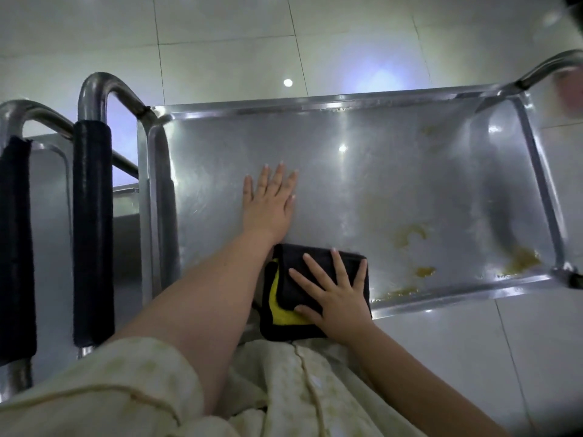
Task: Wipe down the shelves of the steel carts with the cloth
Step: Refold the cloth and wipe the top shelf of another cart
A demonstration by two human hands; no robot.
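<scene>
The top shelf of a steel cart (394, 171) fills the middle of the head view. Yellow-brown stains (410, 236) mark its right and near parts. My left hand (268, 200) lies flat on the shelf's left half, fingers straight and spread. A folded black cloth with a yellow inner side (290, 294) sits on the shelf's near edge. My right hand (331, 294) presses down on the cloth with straight, spread fingers.
A curved steel handle with a black grip (93, 228) rises at the cart's left end. A second cart's handle with a black grip (15, 247) stands further left. Another handle (552, 66) curves up at the far right. Pale tiled floor (220, 33) surrounds everything.
</scene>
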